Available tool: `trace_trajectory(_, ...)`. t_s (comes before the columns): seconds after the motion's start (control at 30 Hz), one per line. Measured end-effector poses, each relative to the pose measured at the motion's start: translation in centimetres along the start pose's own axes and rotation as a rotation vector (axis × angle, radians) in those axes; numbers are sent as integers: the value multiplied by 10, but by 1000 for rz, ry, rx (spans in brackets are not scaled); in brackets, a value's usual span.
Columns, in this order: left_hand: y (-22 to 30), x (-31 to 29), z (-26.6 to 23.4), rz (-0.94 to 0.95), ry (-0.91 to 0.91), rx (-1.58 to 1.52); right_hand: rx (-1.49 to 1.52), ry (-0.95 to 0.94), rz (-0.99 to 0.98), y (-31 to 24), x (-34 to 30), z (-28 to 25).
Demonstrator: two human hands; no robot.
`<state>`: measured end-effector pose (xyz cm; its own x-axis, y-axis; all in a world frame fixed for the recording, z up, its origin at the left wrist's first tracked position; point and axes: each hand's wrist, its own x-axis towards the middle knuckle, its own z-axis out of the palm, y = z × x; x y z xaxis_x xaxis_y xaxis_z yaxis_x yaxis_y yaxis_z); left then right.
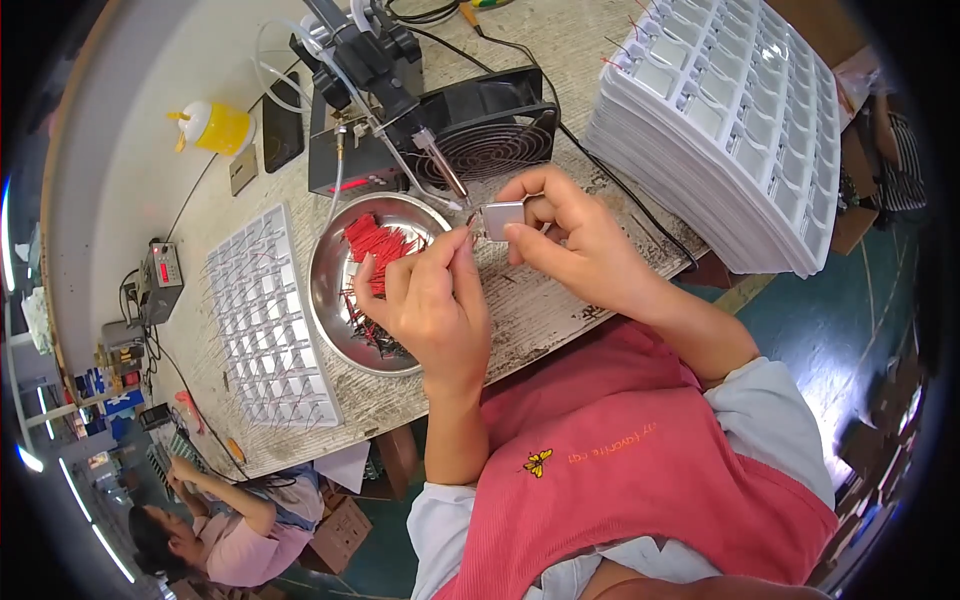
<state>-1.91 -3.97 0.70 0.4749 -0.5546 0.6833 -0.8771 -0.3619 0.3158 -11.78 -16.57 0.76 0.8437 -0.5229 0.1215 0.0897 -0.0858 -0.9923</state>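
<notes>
My right hand (565, 235) grips a small flat silver rectangular cell (503, 220) by its edges, between thumb and fingers. Beside it, my left hand (430, 300) is pinched at thumb and forefinger, close to the cell's left edge. Whatever is in that pinch is too small to make out. Just above the cell points the metal tip of a mounted soldering iron (443, 165). A thin feed tube (415, 180) ends near the same spot. Under and left of my left hand stands a round steel bowl (325, 330) with red wires (378, 240) and black wires (375, 335).
On the left lies a white compartment tray (270, 310) with silver pieces and wires. A tall stack of white trays (640, 130) stands at right. Behind the iron sits a black fan (490, 130). A yellow bottle (222, 128) and phone (283, 125) lie farther back. Another person (230, 530) works lower left.
</notes>
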Motion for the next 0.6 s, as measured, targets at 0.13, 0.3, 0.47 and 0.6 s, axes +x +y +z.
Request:
trace_trajectory(0.13,-1,-1,0,-5,-7,0,-20,-5,0,0,0,0)
trace_trajectory(0.3,-2,-2,-1,0,-9,3,-21,-1,7,0,-1,2)
trace_trajectory(0.47,-1,-2,-2,-7,-37,7,-3,-2,32,-1,-1,1)
trace_trajectory(0.6,-1,-3,-2,6,-25,1,-51,-1,50,-5,-1,-2)
